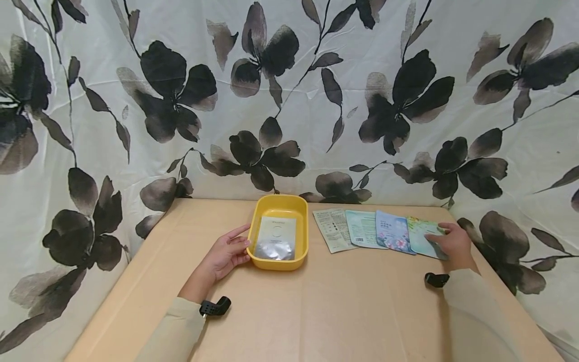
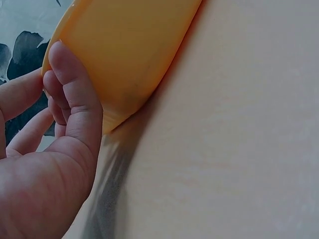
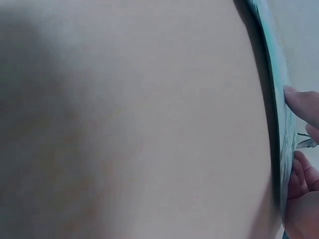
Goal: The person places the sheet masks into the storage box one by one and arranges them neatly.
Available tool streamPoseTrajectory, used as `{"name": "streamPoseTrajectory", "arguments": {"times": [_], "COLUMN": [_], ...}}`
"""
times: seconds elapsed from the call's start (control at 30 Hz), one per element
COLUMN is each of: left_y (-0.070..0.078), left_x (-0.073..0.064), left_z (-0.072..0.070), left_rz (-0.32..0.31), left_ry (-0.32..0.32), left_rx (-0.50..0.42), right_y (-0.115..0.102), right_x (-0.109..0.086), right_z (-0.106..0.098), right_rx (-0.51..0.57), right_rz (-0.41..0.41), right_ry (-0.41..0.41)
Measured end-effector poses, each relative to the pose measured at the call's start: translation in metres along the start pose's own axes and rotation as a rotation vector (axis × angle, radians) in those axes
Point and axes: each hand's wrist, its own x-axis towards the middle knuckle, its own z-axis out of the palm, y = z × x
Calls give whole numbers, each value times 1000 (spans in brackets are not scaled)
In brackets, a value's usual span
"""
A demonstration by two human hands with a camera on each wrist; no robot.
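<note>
My left hand (image 1: 228, 254) is at the left side of a yellow plastic tray (image 1: 278, 265); in the left wrist view its loosely bent fingers (image 2: 75, 92) touch the rim and outer wall. Inside the tray lies a silver-and-pale flat sachet (image 1: 275, 239). At the right, my right hand (image 1: 454, 246) grips the right edge of a green flat sachet (image 1: 420, 236), with one finger over its printed face. The right wrist view shows this sachet nearly edge-on, with fingertips (image 3: 294, 97) against it.
Left of the green sachet, a blue flowered sachet (image 1: 392, 231), a pale turquoise sachet (image 1: 364, 229) and a grey-green printed sachet (image 1: 334, 230) lie in an overlapping row. They rest on a tan table (image 1: 316, 311) whose back edge meets a floral curtain (image 1: 334, 100).
</note>
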Motion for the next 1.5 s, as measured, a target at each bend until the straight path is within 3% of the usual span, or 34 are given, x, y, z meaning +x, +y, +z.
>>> {"name": "streamPoseTrajectory", "arguments": {"times": [0.47, 1.1, 1.5], "left_y": [2, 2, 1], "left_x": [2, 0, -1], "left_z": [1, -2, -1], "left_rz": [16, 1, 1], "left_ry": [-54, -43, -51], "left_rx": [14, 7, -5], "right_y": [-6, -10, -11], "right_x": [-2, -1, -7], "right_z": [-5, -5, -8], "right_rx": [-88, 5, -12], "right_rz": [16, 19, 23], "right_ry": [-19, -19, 3]}}
